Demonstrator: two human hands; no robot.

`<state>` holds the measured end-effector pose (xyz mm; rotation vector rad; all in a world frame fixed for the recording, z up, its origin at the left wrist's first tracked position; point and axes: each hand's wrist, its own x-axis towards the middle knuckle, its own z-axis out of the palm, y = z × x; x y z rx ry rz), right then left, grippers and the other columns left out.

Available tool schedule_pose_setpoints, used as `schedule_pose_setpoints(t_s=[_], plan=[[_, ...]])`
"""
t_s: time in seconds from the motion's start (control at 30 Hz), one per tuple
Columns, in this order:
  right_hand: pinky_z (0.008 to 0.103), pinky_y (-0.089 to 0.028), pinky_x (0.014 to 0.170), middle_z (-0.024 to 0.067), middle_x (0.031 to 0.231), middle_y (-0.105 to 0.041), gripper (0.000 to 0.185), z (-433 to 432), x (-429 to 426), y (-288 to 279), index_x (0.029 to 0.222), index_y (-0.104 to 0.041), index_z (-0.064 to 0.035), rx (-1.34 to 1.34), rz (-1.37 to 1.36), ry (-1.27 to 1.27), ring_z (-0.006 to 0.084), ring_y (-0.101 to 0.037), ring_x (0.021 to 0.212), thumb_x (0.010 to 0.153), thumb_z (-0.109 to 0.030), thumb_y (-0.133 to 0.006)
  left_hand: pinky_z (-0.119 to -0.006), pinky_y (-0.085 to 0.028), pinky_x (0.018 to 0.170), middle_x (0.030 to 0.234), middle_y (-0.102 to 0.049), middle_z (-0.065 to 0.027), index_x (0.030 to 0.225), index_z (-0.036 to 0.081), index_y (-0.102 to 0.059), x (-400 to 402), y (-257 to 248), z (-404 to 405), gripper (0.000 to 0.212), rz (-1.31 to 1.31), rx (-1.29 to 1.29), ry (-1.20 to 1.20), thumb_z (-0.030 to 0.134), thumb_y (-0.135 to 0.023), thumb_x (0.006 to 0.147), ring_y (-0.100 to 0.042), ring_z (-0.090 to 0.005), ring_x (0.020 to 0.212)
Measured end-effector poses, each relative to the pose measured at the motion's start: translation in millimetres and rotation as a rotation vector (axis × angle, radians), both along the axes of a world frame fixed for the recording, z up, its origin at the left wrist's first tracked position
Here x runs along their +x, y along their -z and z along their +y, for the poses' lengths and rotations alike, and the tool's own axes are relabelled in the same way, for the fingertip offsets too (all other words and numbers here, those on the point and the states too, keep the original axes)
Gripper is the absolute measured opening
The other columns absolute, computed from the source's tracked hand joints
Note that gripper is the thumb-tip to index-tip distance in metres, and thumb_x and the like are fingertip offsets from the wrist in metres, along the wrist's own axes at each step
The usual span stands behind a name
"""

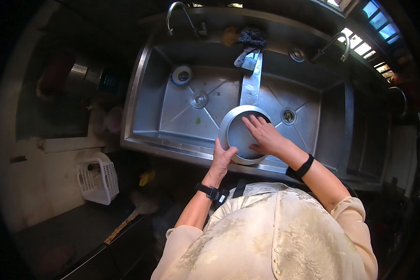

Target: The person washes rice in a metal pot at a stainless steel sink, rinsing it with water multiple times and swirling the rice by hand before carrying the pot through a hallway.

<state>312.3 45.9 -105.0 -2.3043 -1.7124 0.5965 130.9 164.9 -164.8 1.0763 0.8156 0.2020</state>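
A round metal pot [225, 131] with a wide pale rim sits at the front end of the divider in a stainless steel double sink [178, 122]. My left hand [222, 157] grips its near left side, thumb over the rim and fingers hidden beneath. Inside the pot reaches my right hand [264, 136], fingers spread and palm down, with nothing visible in its grasp. The pot's inside looks pale grey and smooth; whether it holds cloudy liquid I cannot tell.
A scraper [249, 60] and a dark scouring pad [251, 36] lie at the divider's back. A blue-rimmed bowl [181, 75] sits in the left basin. Faucets [176, 4] [345, 45] arch behind. At left are a white plastic basket [97, 178] and a broom [126, 224].
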Motion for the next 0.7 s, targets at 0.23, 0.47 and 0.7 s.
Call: schedule_pose_setpoints(t_s=[0.23, 0.47, 0.7], plan=[[0.0418, -0.053, 0.095, 0.0233, 0.133, -0.055, 0.099, 37, -4, 6, 0.147, -0.037, 0.0041, -0.280, 0.017, 0.105, 0.0385, -0.061, 0.113, 0.071, -0.036, -0.087, -0.033, -0.053, 0.084, 0.114, -0.057, -0.0100, 0.131, 0.002, -0.044, 1, 12, 15, 0.058, -0.033, -0.139, 0.000, 0.010, -0.067, 0.078, -0.059, -0.0182, 0.100], [0.0403, -0.050, 0.102, 0.0247, 0.125, -0.064, 0.090, 44, 6, 50, 0.138, -0.050, 0.0021, -0.376, 0.263, 0.271, 0.0372, -0.062, 0.118, 0.068, -0.041, -0.088, -0.036, -0.063, 0.064, 0.119, -0.056, -0.0111, 0.133, 0.006, -0.041, 0, 22, 18, 0.059, -0.098, -0.086, 0.046, 0.020, -0.072, 0.086, -0.065, -0.0218, 0.099], [0.0399, -0.049, 0.104, 0.0247, 0.133, -0.062, 0.086, 48, 3, 65, 0.135, -0.057, 0.0043, -0.339, 0.665, 0.444, 0.0363, -0.062, 0.121, 0.069, -0.042, -0.088, -0.036, -0.051, 0.096, 0.127, -0.057, -0.0127, 0.138, 0.003, -0.041, 6, 17, 16, 0.070, -0.076, -0.033, 0.043, 0.026, -0.081, 0.085, -0.058, -0.0212, 0.112]])
